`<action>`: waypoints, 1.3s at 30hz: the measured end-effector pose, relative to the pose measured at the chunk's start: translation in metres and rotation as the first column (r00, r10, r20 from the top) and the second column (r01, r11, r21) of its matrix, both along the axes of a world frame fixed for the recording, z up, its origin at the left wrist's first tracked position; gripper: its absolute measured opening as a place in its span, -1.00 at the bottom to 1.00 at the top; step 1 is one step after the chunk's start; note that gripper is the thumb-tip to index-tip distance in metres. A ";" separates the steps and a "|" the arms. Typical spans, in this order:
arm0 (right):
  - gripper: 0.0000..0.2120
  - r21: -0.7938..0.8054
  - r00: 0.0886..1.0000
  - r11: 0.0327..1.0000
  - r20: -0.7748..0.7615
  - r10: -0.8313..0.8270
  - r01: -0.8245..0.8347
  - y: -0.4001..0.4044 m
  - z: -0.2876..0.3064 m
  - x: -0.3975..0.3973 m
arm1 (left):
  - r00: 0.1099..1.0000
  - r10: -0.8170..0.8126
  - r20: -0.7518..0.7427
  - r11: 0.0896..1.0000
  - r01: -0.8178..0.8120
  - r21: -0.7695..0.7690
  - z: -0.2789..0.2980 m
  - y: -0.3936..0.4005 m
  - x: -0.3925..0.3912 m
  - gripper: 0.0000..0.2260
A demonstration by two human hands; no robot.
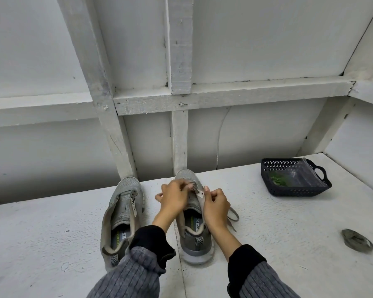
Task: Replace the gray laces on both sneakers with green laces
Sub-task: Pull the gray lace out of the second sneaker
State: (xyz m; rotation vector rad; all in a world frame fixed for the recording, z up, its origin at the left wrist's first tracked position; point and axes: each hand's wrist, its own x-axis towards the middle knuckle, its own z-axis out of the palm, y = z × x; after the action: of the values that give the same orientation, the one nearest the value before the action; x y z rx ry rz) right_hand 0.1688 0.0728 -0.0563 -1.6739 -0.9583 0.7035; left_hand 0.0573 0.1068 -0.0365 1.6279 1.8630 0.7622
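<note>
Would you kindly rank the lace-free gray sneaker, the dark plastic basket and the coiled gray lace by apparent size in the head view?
1. Lace-free gray mesh sneaker, largest.
2. Dark perforated plastic basket, somewhat smaller, though it sits farther from the camera, so this is unsure.
3. Coiled gray lace, clearly smallest.

Right sneaker (194, 216) insole: "ORY FO" readable. Left sneaker (122, 214) insole: "FO", green logo illegible.

You're looking at a white painted desk (52, 233) with a rough, scuffed surface. Behind it rises a white panelled wall (256, 39), crossed by a horizontal wooden rail (246, 91) and upright battens (180, 50). A thin crack (221, 130) curves down one lower panel. Light is soft and even.
</note>
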 end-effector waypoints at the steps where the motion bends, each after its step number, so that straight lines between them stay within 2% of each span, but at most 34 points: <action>1: -0.69 0.002 1.000 1.000 -0.004 -0.002 0.002 0.000 0.001 0.000 | 0.978 0.087 0.187 0.996 -0.080 -0.047 -0.001 0.002 -0.003 -0.85; 3: -0.69 0.008 1.000 1.000 -0.010 -0.003 0.003 0.000 0.001 0.001 | 0.875 0.240 0.420 0.971 -0.221 -0.094 -0.001 0.003 -0.012 -0.84; 6: -0.68 0.001 1.000 1.000 -0.012 0.002 -0.002 0.000 0.000 0.000 | 0.727 0.425 0.539 0.905 -0.360 -0.229 -0.003 0.002 -0.023 -0.84; 8: -0.67 -0.004 1.000 1.000 -0.014 0.004 -0.004 0.000 -0.001 0.000 | 0.713 0.452 0.536 0.892 -0.363 -0.269 -0.009 0.002 -0.025 -0.80; 9: -0.67 -0.005 1.000 1.000 -0.014 0.005 -0.005 0.000 -0.001 0.000 | 0.753 0.427 0.501 0.904 -0.365 -0.223 -0.009 0.001 -0.024 -0.79; 11: -0.68 -0.005 1.000 1.000 -0.015 0.005 -0.005 0.000 -0.001 0.000 | 0.902 0.273 0.335 0.953 -0.300 0.029 -0.006 0.000 -0.020 -0.77; 12: -0.68 -0.005 1.000 1.000 -0.016 0.004 -0.004 0.000 -0.001 0.000 | 0.971 0.149 0.186 0.966 -0.183 0.183 -0.004 -0.001 -0.018 -0.75; 13: -0.68 -0.004 1.000 1.000 -0.017 0.001 -0.001 0.000 -0.001 0.000 | 1.000 0.023 0.006 0.961 -0.024 0.274 -0.001 -0.001 -0.016 -0.76; 14: -0.68 -0.004 1.000 1.000 -0.015 -0.002 0.002 0.001 -0.002 0.000 | 0.982 -0.081 -0.171 0.947 0.129 0.292 0.003 -0.002 -0.013 -0.76; 16: -0.68 -0.005 1.000 1.000 -0.009 -0.002 0.002 0.001 -0.003 0.000 | 0.887 -0.201 -0.415 0.938 0.296 0.179 0.005 -0.003 -0.007 -0.75; 19: -0.68 -0.004 1.000 1.000 -0.009 0.002 -0.002 0.002 -0.004 0.000 | 0.798 -0.226 -0.558 0.943 0.323 0.080 0.003 -0.005 -0.003 -0.77; 21: -0.68 -0.001 1.000 1.000 -0.004 0.002 -0.002 0.002 -0.004 0.000 | 0.807 -0.206 -0.554 0.946 0.309 0.100 0.000 -0.006 0.000 -0.79; 23: -0.68 -0.002 1.000 1.000 -0.003 0.001 -0.001 0.002 -0.004 0.000 | 0.894 -0.171 -0.413 0.960 0.245 0.133 -0.002 -0.007 -0.001 -0.82; 25: -0.69 -0.004 1.000 1.000 0.001 0.002 -0.002 0.001 -0.003 0.000 | 0.991 -0.113 -0.069 0.979 0.123 0.163 -0.002 -0.007 -0.002 -0.86; 26: -0.68 -0.001 1.000 1.000 -0.002 0.003 -0.003 0.001 -0.003 0.000 | 0.982 -0.079 0.170 0.986 0.051 0.161 0.000 -0.008 -0.004 -0.86; 27: -0.68 0.002 1.000 1.000 -0.008 0.006 -0.006 0.000 -0.002 0.000 | 0.903 -0.037 0.429 0.990 -0.025 0.136 0.004 -0.008 -0.006 -0.84; 28: -0.68 0.003 1.000 1.000 -0.014 0.008 -0.008 0.000 -0.002 0.000 | 0.752 0.019 0.659 0.992 -0.098 0.083 0.009 -0.008 -0.008 -0.82; 29: -0.68 0.002 1.000 1.000 -0.016 0.010 -0.010 0.000 -0.001 0.000 | 0.553 0.070 0.830 0.988 -0.154 0.019 0.014 -0.007 -0.011 -0.80; 30: -0.67 -0.001 1.000 1.000 -0.015 0.012 -0.012 0.000 -0.001 0.000 | 0.348 0.108 0.931 0.979 -0.199 -0.039 0.019 -0.006 -0.014 -0.78; 31: -0.67 -0.003 1.000 1.000 -0.014 0.014 -0.014 0.000 -0.001 0.000 | 0.195 0.136 0.971 0.966 -0.244 -0.086 0.022 -0.005 -0.019 -0.77; 32: -0.67 -0.003 1.000 1.000 -0.013 0.016 -0.016 0.000 -0.001 0.000 | 0.124 0.161 0.979 0.950 -0.290 -0.120 0.024 -0.003 -0.025 -0.76; 33: -0.67 -0.003 1.000 1.000 -0.011 0.017 -0.017 -0.001 -0.001 -0.001 | 0.126 0.188 0.974 0.932 -0.337 -0.136 0.025 -0.001 -0.031 -0.75; 36: -0.67 -0.006 1.000 1.000 0.007 0.019 -0.019 -0.001 0.000 -0.001 | 0.241 0.315 0.918 0.869 -0.463 -0.176 0.014 0.006 -0.045 -0.76; 38: -0.67 -0.003 1.000 1.000 0.006 0.019 -0.019 -0.001 -0.001 -0.001 | 0.301 0.414 0.859 0.848 -0.470 -0.244 0.001 0.008 -0.051 -0.80; 39: -0.67 -0.001 1.000 1.000 0.001 0.013 -0.013 0.000 -0.001 -0.001 | 0.378 0.450 0.809 0.854 -0.446 -0.266 -0.006 0.008 -0.053 -0.84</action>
State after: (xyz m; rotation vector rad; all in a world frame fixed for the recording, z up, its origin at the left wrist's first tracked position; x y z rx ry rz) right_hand 0.1677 0.0725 -0.0572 -1.6701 -0.9707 0.7114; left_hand 0.0046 0.1144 -0.0426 0.4291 1.4708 1.4649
